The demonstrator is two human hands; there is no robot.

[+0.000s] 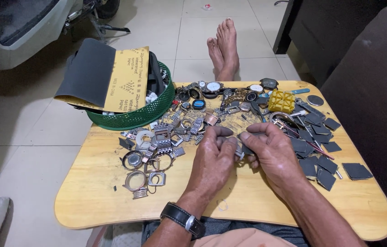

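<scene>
**Two hands closed on a small metal part over a littered bench**

The left hand and the right hand met at the middle of the low, rounded wooden bench, fingers curled in and thumbs pressed forward. Between them they pinched a small silvery metal piece together with a dark grey scrap of abrasive sheet, held just above the wood; what the piece was could not be told, as the fingers covered most of it. Both hands were closed tightly, likely to steady so small a thing. A black-strapped wristwatch sat on the left wrist.

Just right of the hands lay a scatter of cut dark grey abrasive squares, within easy reach. To the left lay empty silver watch cases and bezels; farther back, a row of watches and dials and a small yellow plastic grid block. At the far left corner a round green plastic basket carried folded sheets of sandpaper. Bare feet rested on the tiled floor beyond.
</scene>
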